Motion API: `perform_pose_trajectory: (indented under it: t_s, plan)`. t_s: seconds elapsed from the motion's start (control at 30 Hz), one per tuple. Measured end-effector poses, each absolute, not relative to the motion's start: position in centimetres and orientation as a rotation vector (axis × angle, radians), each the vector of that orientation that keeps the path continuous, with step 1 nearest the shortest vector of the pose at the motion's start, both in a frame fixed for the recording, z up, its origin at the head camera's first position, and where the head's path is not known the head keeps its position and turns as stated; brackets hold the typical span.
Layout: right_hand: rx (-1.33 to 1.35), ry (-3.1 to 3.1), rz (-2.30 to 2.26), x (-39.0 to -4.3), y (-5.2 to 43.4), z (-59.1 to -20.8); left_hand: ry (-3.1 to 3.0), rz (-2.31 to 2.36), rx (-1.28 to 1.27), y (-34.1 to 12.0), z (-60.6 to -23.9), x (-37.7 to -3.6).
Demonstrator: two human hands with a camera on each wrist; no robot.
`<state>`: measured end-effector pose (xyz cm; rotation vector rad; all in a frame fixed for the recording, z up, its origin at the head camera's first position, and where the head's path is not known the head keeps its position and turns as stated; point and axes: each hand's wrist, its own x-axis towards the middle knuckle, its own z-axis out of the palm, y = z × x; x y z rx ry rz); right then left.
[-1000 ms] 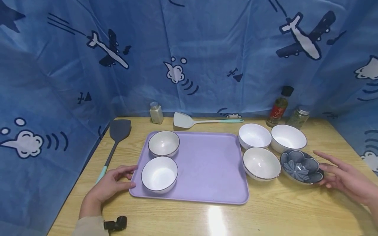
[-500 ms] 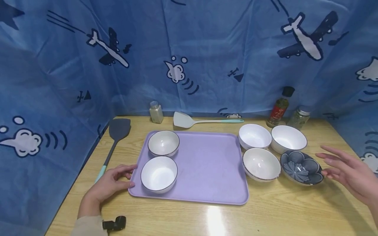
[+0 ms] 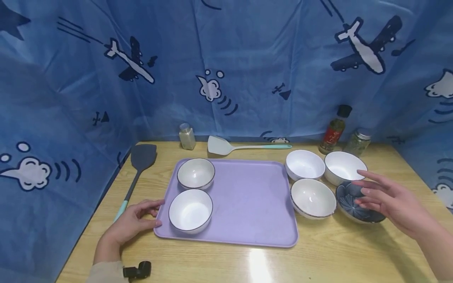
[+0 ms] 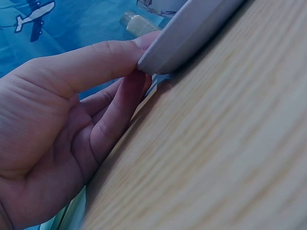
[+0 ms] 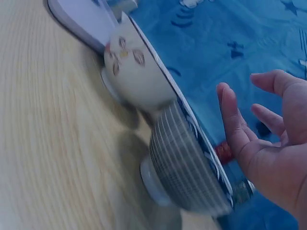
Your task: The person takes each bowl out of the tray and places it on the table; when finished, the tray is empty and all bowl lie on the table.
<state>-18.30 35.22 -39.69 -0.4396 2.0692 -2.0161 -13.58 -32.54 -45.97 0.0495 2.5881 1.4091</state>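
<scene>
A purple tray [image 3: 247,204] lies on the wooden table [image 3: 318,255] with two white bowls, one at its back left [image 3: 196,173] and one at its front left [image 3: 190,210]. My left hand [image 3: 132,222] holds the tray's front left corner [image 4: 182,33], thumb on the rim and fingers under it. My right hand [image 3: 385,198] hovers open, fingers spread, over a dark blue patterned bowl [image 3: 354,204], whose ribbed outside [image 5: 187,167] shows in the right wrist view. A white bowl [image 3: 313,196] sits just left of it.
Two more white bowls [image 3: 305,164] [image 3: 345,167] stand behind. A grey spatula [image 3: 139,165] lies at the left edge, a pale one [image 3: 240,146] at the back. A shaker [image 3: 187,136], a bottle [image 3: 334,129] and a jar [image 3: 357,142] line the blue curtain.
My right hand has moved left and up from beside the blue patterned bowl to above it. The left hand has stayed on the tray corner.
</scene>
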Motion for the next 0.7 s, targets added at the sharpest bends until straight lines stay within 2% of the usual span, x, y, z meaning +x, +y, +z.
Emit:
perform_pose_trajectory:
  t_s: [0.4, 0.7]
  plan:
    - [-0.559, 2.162, -1.778, -19.6, 28.2, -37.3, 2.598, 1.417, 0.052, -32.6, -46.1, -13.5]
    - [-0.444, 2.178, -1.603, -21.7, 22.7, -36.8, 2.594, 1.419, 0.063, -32.7, -46.2, -13.6]
